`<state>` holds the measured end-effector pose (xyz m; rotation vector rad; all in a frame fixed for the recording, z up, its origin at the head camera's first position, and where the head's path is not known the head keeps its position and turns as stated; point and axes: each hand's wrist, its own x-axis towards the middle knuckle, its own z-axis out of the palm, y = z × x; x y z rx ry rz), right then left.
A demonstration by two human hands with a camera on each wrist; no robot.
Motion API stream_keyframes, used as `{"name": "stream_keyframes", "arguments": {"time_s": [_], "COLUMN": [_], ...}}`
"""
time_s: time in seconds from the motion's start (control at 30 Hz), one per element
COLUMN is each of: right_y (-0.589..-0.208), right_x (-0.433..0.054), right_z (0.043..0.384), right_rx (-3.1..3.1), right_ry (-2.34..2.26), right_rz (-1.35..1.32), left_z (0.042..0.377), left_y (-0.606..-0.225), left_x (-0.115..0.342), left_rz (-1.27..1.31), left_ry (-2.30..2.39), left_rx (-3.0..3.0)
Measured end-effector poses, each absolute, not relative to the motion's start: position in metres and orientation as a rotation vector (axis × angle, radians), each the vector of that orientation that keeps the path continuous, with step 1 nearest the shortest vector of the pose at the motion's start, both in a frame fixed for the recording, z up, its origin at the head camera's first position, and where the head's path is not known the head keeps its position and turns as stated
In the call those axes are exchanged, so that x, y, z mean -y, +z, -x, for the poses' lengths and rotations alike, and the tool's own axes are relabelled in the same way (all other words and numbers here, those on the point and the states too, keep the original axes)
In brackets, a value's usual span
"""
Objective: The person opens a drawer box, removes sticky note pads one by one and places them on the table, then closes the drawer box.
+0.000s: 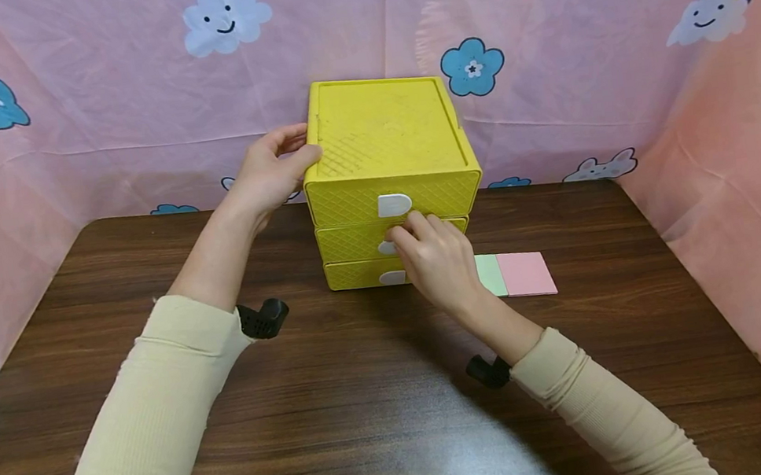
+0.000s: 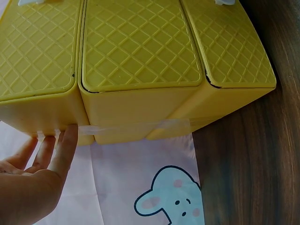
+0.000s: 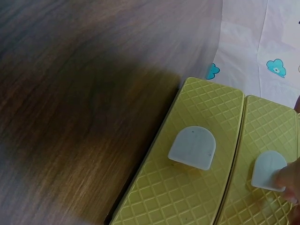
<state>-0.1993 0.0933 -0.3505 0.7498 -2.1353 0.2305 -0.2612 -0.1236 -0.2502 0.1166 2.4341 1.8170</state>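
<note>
Nearest the camera, low on the left in the head view: a cream left sleeve [image 1: 136, 426], with a black wrist device [image 1: 264, 318] at its cuff. Beyond it, the left hand [image 1: 272, 167], fingers spread apart and pressed against the side of a yellow drawer unit [image 1: 389, 165], thumb at the top edge; not wrapped round anything. Along that same side in the left wrist view, a strip of clear tape [image 2: 154, 126].

In the middle, near the back of a dark wooden table [image 1: 347, 432], the drawer unit itself, upright, three tiers high. On the top front, a white handle [image 1: 394, 204], untouched. On the middle front, another white handle [image 3: 267, 168], pinched by the right hand [image 1: 436, 258], fingers curled together. On the bottom front, a third white handle [image 3: 193, 146], free of any touch.

Just right of the unit, flat on the table, green paper [image 1: 490, 275] and pink paper [image 1: 530, 274], side by side. Farther right and nearer, a cream right sleeve [image 1: 608, 407].

As for progress, probably only at the start: unit steadied, middle handle taken, yet no drawer visibly drawn out. Left to do, by the look of it: any pull on the middle drawer. Impossible to tell the contents.
</note>
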Motion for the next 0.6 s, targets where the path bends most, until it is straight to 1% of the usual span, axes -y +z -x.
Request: {"name": "stream_keyframes", "arguments": {"time_s": [0.6], "right_y": [-0.3501], "right_x": [-0.0941], "right_z": [0.2013], "right_rx": [2.143], "right_ry": [0.207], "right_rz": [-0.749], "left_z": [0.2613], "left_y": [-0.2503], "left_x": [0.1231], "left_rz": [-0.119], "left_ry": [1.822], "left_rx": [-2.438]}}
